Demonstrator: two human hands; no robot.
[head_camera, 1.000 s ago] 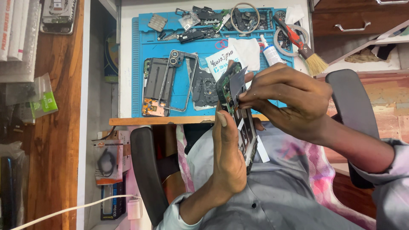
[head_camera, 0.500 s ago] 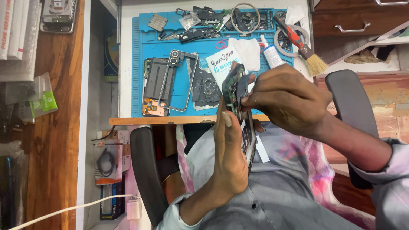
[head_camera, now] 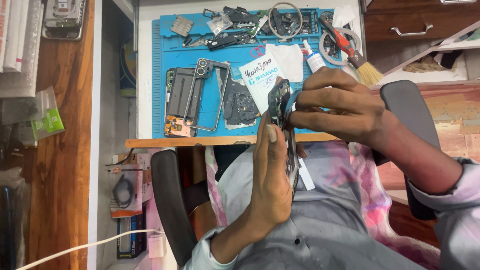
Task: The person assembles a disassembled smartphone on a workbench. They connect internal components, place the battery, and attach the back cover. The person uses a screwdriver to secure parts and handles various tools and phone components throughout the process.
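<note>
Above the table (head_camera: 145,75) edge, the left hand (head_camera: 272,180) clamps an opened phone (head_camera: 285,130) upright while the right hand (head_camera: 340,107) pinches its top end, near the blue mat (head_camera: 165,45)

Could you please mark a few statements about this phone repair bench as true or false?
1. The left hand holds the opened phone on edge above the lap. True.
2. The right hand rests flat on the blue mat. False: it is raised, its fingertips pinching the phone's top end.
3. A brush lies at the mat's right edge. True.
4. The phone frame on the mat is held by the left hand. False: it lies on the mat untouched, apart from both hands.
5. A white bottle lies on the mat near the brush. True.
</note>
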